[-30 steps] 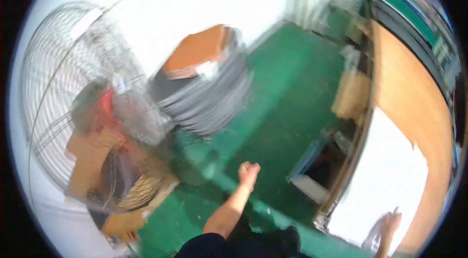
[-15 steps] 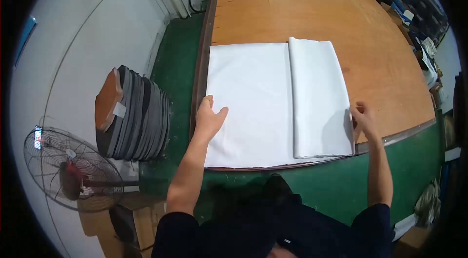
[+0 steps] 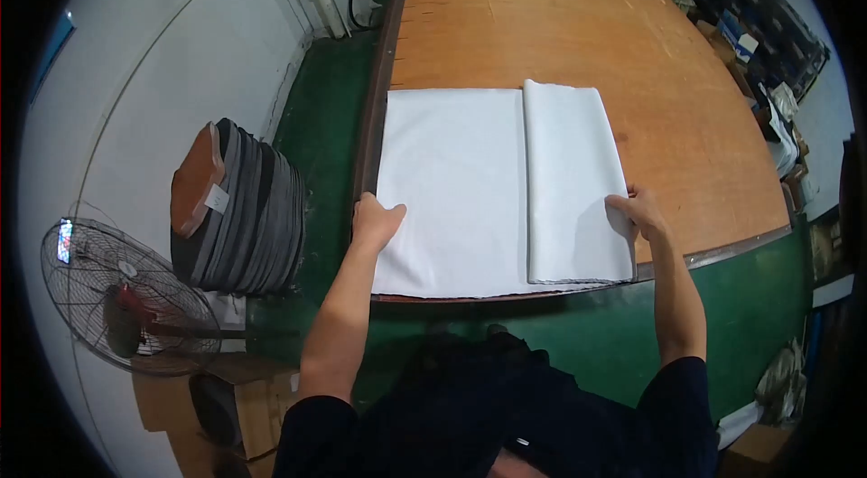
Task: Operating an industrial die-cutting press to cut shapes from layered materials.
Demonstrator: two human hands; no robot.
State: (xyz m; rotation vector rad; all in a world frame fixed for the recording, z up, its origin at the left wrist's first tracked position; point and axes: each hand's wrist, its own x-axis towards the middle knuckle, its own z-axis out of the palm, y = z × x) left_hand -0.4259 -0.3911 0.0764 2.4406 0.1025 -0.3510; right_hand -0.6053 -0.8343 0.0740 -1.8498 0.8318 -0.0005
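Note:
White cloth [image 3: 452, 189] lies at the near left corner of a wooden table. Its right part is a folded-over flap [image 3: 574, 180], thicker than the single flat area beside it. At the left border of the cloth, my left hand [image 3: 377, 223] is closed, thumb on top and fingers curled at the table's side edge. My right hand [image 3: 643, 211] grips the right edge of the folded part, its thumb resting on the upper layer; the other fingers are partly hidden.
The brown tabletop [image 3: 560, 17] stretches away behind the cloth. On the left stand a stack of grey and black pieces [image 3: 248, 216], a wire-caged fan [image 3: 131, 297] and a cardboard box [image 3: 257, 410]. Assorted items [image 3: 786, 135] line the right side. The floor [image 3: 741, 293] is green.
My right hand has moved left onto the cloth's edge and its thumb now presses the folded part. My left hand has closed at the left border. The view has shifted slightly.

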